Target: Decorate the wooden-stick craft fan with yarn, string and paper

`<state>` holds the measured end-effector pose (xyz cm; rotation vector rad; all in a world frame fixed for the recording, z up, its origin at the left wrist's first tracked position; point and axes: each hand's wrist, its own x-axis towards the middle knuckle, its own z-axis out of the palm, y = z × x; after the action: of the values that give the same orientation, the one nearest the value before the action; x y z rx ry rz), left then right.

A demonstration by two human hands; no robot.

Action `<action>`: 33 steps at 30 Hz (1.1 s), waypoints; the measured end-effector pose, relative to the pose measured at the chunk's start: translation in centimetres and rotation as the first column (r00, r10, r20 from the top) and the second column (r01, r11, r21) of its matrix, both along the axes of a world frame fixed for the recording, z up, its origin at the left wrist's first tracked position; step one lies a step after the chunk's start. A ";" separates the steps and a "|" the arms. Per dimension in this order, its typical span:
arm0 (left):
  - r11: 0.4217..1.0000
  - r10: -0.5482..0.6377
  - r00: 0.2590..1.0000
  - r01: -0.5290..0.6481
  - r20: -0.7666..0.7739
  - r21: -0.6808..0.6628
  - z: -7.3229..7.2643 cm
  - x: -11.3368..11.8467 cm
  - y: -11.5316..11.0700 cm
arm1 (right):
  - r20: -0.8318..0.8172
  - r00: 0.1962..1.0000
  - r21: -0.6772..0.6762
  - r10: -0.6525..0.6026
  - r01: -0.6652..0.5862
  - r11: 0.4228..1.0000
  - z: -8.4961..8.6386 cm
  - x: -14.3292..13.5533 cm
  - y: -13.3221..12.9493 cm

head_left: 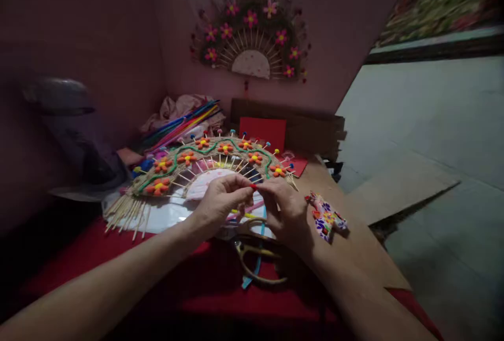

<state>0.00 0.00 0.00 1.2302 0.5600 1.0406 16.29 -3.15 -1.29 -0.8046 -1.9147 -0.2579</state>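
- The left hand's (222,196) grip was closed, thumb and forefinger pinched together on a small red piece (253,187).
- The right hand (287,207) met it from the other side, its grip also clamped on the red piece, so that the fingertips of both hands nearly touched.
- The red piece sat between the two hands, in front of the half-round fan (214,147); its exact shape was too small to tell.
- Just below the hands lay scissors (258,250) with gold-toned handle loops, and a light blue strip (247,281) ran down past them.
- Behind the hands, the fan bore orange flowers with yellow centres, a wavy green cord and, along its outer edge, sticks with coloured tips.
- More bare sticks (126,217) stuck out at the fan's lower left, over a pale, shiny sheet (159,220).
- Right of the right hand, a flower-patterned figure (328,219) lay on a sheet of cardboard (366,257).
- The table (177,283) showed red beneath everything.
- Farther back were a bundle of coloured stems (189,126) and an upright red card (263,134) in front of brown cardboard.
- On the wall above hung another fan (252,18), with pink flowers.
- Pale floor (433,115) spread off to the right.
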 end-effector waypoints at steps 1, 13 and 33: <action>1.000 -0.004 1.000 0.004 -0.001 0.000 0.0 0.0 0.0 | -0.013 1.000 -0.013 0.005 -0.005 1.000 0.0 0.0 0.0; 0.998 -0.015 1.000 0.016 0.016 -0.063 0.5 0.1 -0.2 | -0.098 0.995 -0.041 -0.004 0.000 0.999 0.4 -0.2 0.1; 0.848 0.136 0.872 0.144 -0.470 0.511 0.7 -1.2 1.0 | 0.069 0.996 -0.149 0.056 -0.045 0.988 1.4 0.2 0.0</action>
<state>-1.23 1.02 0.66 2.0305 0.6776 0.9002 16.48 -3.12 0.08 -0.8524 -2.0385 -0.1171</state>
